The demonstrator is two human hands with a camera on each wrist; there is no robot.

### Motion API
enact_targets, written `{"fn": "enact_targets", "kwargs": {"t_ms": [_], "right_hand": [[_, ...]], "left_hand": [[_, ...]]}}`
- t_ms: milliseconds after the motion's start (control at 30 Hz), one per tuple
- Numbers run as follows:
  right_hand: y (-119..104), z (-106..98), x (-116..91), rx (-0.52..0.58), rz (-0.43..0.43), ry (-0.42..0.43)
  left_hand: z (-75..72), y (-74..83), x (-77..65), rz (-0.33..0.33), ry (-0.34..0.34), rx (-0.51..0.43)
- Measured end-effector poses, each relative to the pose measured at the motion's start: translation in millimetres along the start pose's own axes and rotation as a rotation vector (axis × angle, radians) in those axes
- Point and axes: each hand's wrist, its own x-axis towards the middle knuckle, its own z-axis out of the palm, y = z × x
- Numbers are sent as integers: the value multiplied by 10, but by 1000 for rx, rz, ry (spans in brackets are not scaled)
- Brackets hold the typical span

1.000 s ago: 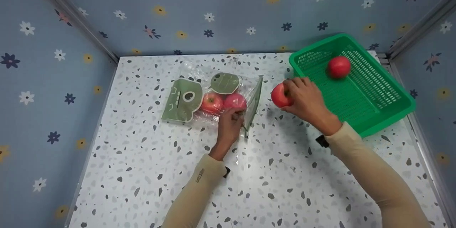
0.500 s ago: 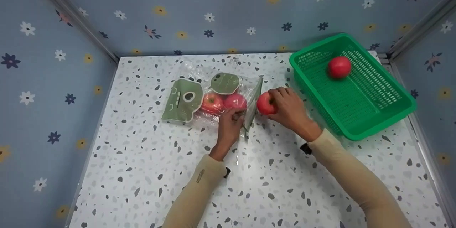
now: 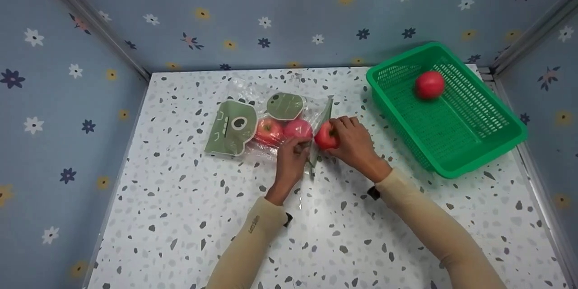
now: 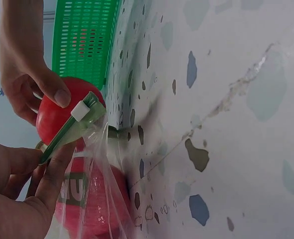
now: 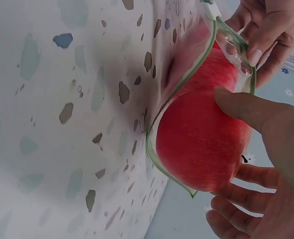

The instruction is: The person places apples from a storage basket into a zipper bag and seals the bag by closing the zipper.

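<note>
A clear zip bag (image 3: pixel 231 133) with green dinosaur print lies on the table, two red apples (image 3: pixel 269 131) inside. My left hand (image 3: pixel 290 159) pinches the near side of its mouth, where a green zip strip and a white slider (image 4: pixel 79 110) show in the left wrist view. Between thumb and fingers my right hand (image 3: pixel 355 143) grips another red apple (image 3: pixel 323 136) at the mouth. In the right wrist view the green rim (image 5: pixel 149 145) stands open around this apple, with a bagged apple right behind it.
To the right, a green plastic basket (image 3: pixel 408 137) stands on the speckled white table (image 3: pixel 180 226), with one red apple (image 3: pixel 430 85) in it. Flower-patterned walls (image 3: pixel 289 18) enclose the back and both sides.
My right hand has carried its apple left, from beside the basket to the bag's mouth. The left hand keeps its pinch on the bag, in the same place.
</note>
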Motion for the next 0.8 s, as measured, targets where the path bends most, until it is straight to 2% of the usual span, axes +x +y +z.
{"fn": "enact_targets", "kwargs": {"t_ms": [167,433,567,800], "right_hand": [[-25,63,18,12,20,10],[-72,143,21,57,40,17],[-102,205,17,77,59,27],[-112,314,-20,67,103,29]], "left_hand": [[8,6,-3,2,0,16],[7,28,-10,-33,-22,67],[0,36,-9,-25,-32,99],[8,28,-5,-9,-31,92]]}}
